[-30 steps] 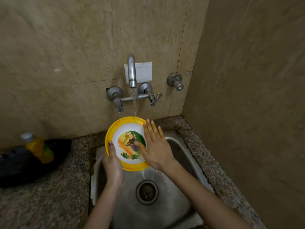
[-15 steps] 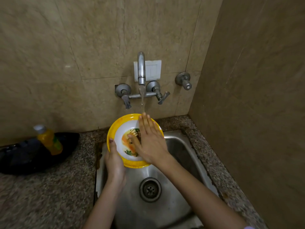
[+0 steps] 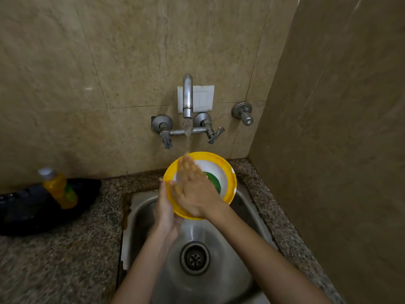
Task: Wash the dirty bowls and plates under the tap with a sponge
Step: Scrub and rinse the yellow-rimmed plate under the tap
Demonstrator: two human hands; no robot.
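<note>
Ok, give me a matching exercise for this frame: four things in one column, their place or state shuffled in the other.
1 plate
2 bottle
3 tap
4 right hand

A running
B flat on the plate's face
C left of the sink, apart from both hands
D held over the sink by the left hand

Pairs: 1-D, 2-C, 3-A, 4-B

Granite counter (image 3: pixel 54 260): black item (image 3: pixel 26 213) at left, steel sink (image 3: pixel 232 273) inset

The right hand (image 3: pixel 194 190) lies flat on the yellow-rimmed plate (image 3: pixel 231 183), fingers (image 3: pixel 188 166) straight; water from the tap (image 3: pixel 187 95) lands at their tips; the left hand (image 3: pixel 165 209) grips the rim beside the right thumb, above the sink (image 3: pixel 232 281).
</note>
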